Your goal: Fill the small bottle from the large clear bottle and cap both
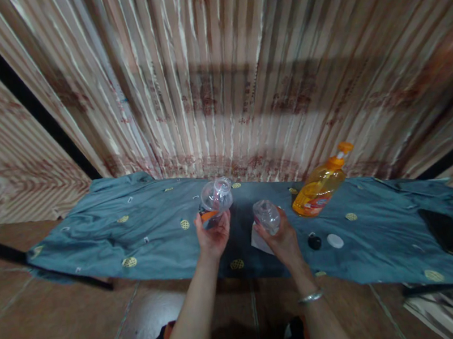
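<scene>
The left grip [214, 239] is curled partway around the lower part of a clear plastic container [216, 195], holding it over the middle stretch of the cloth-covered surface [157, 220], toward the far edge. An orange piece [208, 216] shows just above the fingers; whether it belongs to the container is hard to make out. Transparency and blur obscure the container's outline, and its underside is hidden by the hand.

The right grip [283, 240] is closed around a second clear vessel [267, 214], held right of the first and about midway between the near and far edges. Its lower part is covered by the hand, and the fingers on its far side do not show. A whitish flat piece [259, 241] sticks out below, partly covered; I cannot tell whether it touches the vessel.

Farther right, near the far edge, stands a pump bottle [318, 189] of orange liquid, its label too blurred to read. A small black object [314, 242] and a white disc [335, 241] lie side by side toward the near edge. Near the right end lies a dark flat slab [452, 236], its details lost. Both forearms run off the bottom of the view.
</scene>
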`<state>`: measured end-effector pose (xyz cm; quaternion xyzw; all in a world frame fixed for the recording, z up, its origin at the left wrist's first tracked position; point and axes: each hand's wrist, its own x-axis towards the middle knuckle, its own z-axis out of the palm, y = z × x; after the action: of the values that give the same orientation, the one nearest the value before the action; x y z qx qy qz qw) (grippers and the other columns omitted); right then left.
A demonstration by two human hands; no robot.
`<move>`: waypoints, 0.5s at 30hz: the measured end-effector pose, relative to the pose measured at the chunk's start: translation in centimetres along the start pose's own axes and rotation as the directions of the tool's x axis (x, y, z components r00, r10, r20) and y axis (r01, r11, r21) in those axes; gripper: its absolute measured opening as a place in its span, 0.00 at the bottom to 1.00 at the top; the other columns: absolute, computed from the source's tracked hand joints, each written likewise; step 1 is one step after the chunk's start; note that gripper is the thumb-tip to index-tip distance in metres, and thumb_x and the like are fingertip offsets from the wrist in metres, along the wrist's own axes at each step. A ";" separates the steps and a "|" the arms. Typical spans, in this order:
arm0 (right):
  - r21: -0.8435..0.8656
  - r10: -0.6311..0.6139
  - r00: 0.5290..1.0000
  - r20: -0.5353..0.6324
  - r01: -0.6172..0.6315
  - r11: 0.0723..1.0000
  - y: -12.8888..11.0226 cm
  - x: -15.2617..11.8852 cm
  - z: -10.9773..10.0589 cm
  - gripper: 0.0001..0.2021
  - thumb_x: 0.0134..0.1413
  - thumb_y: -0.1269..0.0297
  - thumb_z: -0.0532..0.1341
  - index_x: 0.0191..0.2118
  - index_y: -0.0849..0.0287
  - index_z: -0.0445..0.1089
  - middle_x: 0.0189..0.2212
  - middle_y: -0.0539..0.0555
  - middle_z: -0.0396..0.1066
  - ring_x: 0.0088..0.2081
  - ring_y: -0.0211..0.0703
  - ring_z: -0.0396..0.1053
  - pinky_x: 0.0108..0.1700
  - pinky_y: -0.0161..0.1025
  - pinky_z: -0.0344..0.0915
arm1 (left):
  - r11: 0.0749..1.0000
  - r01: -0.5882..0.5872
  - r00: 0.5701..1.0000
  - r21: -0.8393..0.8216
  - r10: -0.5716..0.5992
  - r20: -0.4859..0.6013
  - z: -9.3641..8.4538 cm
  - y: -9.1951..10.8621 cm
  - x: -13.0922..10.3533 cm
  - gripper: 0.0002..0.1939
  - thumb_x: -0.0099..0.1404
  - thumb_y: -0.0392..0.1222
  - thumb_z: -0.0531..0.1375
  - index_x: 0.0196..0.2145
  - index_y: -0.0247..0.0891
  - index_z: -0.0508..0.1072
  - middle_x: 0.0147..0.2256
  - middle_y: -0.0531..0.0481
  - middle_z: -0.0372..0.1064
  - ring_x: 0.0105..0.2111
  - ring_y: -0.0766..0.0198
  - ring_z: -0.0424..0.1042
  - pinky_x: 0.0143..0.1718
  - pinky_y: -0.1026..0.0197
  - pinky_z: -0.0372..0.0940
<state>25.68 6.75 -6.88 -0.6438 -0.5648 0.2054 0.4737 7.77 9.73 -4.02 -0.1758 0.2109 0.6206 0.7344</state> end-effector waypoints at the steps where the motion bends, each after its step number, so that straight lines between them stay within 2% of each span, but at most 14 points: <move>1: -0.007 0.007 1.000 0.003 -0.007 1.000 0.0 0.0 0.0 0.34 0.45 0.51 0.66 0.58 0.57 0.61 0.47 0.60 0.75 0.46 0.58 0.76 0.48 0.55 0.72 | 1.000 0.004 1.000 -0.012 -0.004 0.006 -0.1 0.1 0.1 0.27 0.66 0.56 0.54 0.50 0.29 0.69 0.40 0.33 0.72 0.37 0.53 0.77 0.26 0.59 0.76; 9: -0.001 0.026 0.999 -0.028 -0.026 1.000 0.2 0.1 0.0 0.36 0.43 0.49 0.67 0.58 0.60 0.62 0.46 0.63 0.76 0.45 0.59 0.76 0.46 0.54 0.72 | 0.996 0.028 0.999 -0.082 -0.025 0.046 0.1 0.7 -0.3 0.30 0.66 0.59 0.53 0.54 0.31 0.66 0.40 0.36 0.70 0.37 0.56 0.76 0.25 0.61 0.76; 15: 0.015 0.031 0.999 -0.023 -0.031 0.999 0.1 0.1 -0.1 0.36 0.43 0.49 0.67 0.57 0.60 0.62 0.48 0.62 0.75 0.47 0.59 0.75 0.48 0.54 0.72 | 0.996 0.040 0.998 -0.083 -0.037 0.044 -0.1 0.7 -0.2 0.31 0.66 0.59 0.53 0.55 0.29 0.65 0.40 0.35 0.70 0.37 0.56 0.76 0.26 0.63 0.75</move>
<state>25.83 6.81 -6.86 -0.6512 -0.5477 0.2094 0.4818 7.07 9.60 -3.96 -0.1973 0.1658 0.6183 0.7425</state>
